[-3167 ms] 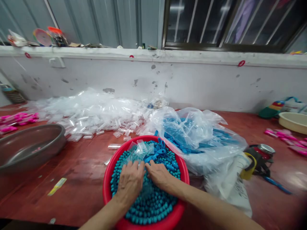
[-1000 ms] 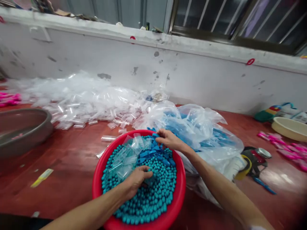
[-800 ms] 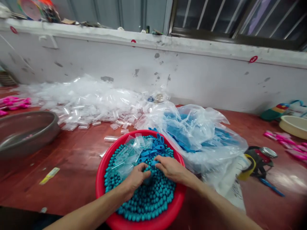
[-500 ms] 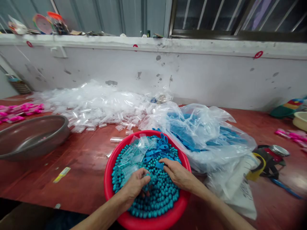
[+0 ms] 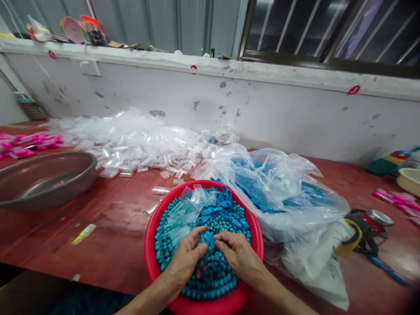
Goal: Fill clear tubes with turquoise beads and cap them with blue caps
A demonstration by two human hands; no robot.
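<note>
A red basin (image 5: pixel 151 245) holds many turquoise beads (image 5: pixel 213 286), flat clear plastic cases (image 5: pixel 190 214) and blue plastic caps (image 5: pixel 226 204). Over the beads, my left hand (image 5: pixel 188 253) is closed around a see-through case with turquoise beads showing in it, mostly covered by the fingers. My right hand (image 5: pixel 238 253) pinches a blue plastic cap (image 5: pixel 208 237) at the top of that case. Both hands meet near the middle of the basin. Whether the cap is seated in the case I cannot tell.
A large heap of clear plastic cases (image 5: pixel 131 135) lies behind the basin. To the right sits a clear bag (image 5: pixel 295 170) of blue pieces. A grey basin (image 5: pixel 49 192) and pink pieces (image 5: pixel 29 142) are on the left. A yellow-handled tool (image 5: pixel 349 238) lies far right.
My right hand has moved left with the blue cap, from the basin's right side to my left hand. My left hand has risen slightly. The camera view has tilted a little.
</note>
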